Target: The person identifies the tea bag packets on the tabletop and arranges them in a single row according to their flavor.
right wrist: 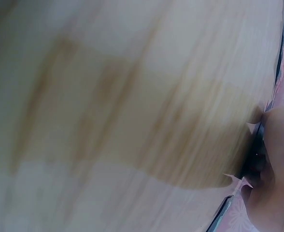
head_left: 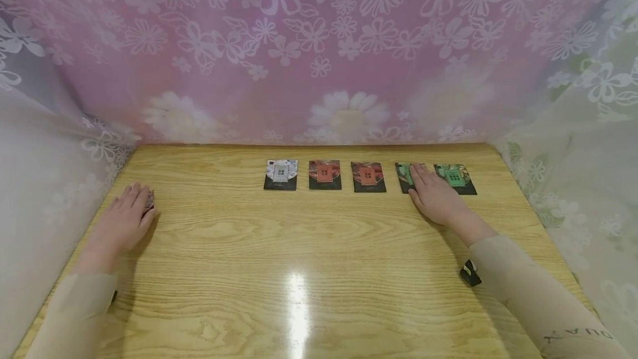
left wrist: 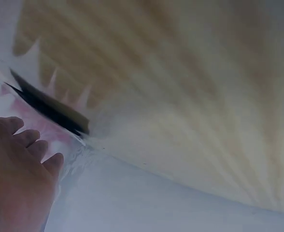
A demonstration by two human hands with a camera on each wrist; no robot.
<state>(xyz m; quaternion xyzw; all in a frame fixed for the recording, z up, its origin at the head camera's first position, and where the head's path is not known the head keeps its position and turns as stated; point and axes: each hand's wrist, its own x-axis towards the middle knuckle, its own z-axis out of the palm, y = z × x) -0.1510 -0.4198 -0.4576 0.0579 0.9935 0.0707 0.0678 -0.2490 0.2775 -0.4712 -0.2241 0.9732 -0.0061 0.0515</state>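
My left hand (head_left: pixel 124 218) lies at the left of the table, fingers extended over a packet (head_left: pixel 150 200) that shows only as a small patterned corner beside the thumb. In the left wrist view, a thin dark packet edge (left wrist: pixel 50 110) lies near the fingertips. At the right, my right hand (head_left: pixel 436 195) rests with extended fingers on a green-and-black packet (head_left: pixel 402 176), partly covering it. A second green-and-black packet (head_left: pixel 456 179) lies just right of that hand. The right wrist view shows part of the right hand (right wrist: pixel 277 159) against a dark packet edge (right wrist: pixel 253 157).
Left of the right hand, two red-and-black packets (head_left: pixel 325 175) (head_left: pixel 369 177) and a white-and-black packet (head_left: pixel 281 175) continue the row along the back of the wooden table (head_left: pixel 299 248). A pink flowered curtain (head_left: pixel 319 71) hangs behind, with pale curtains at both sides.
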